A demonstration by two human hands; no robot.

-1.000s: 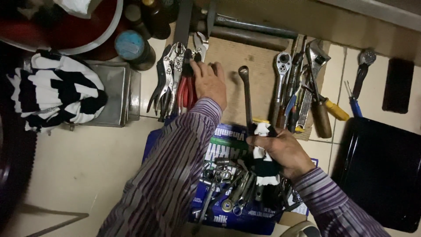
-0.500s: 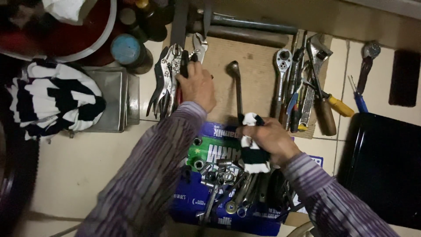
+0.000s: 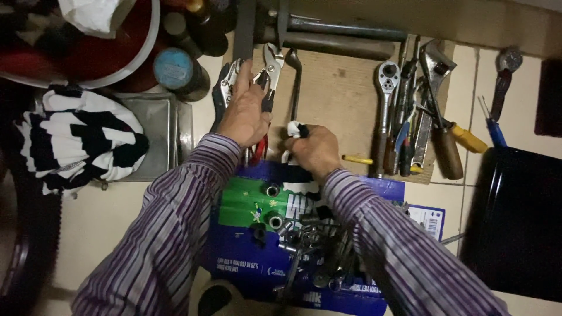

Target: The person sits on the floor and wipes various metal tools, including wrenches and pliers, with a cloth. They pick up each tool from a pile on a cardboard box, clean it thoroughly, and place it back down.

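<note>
Lying nearest, loose sockets (image 3: 304,234) heaping on blue cardboard (image 3: 246,275); beyond, right hand (image 3: 316,149) gripping a white rag (image 3: 294,130) around a wrench (image 3: 294,76), seemingly wiping, left hand (image 3: 246,114) closing on pliers (image 3: 266,79), board (image 3: 339,99) keeping tools orderly.

Beneath you: a pale tiled floor (image 3: 99,228). Directly on it you have a wooden board (image 3: 342,99) lined with wrenches, a ratchet and screwdrivers; a flattened blue and green carton (image 3: 257,205) strewn with sockets and spanners; a metal tin (image 3: 161,131) with a black-and-white striped cloth (image 3: 82,140) lying partly over it; a red bowl (image 3: 111,52); a black tray (image 3: 515,222); and a blue-handled tool (image 3: 494,131) near its corner.
</note>
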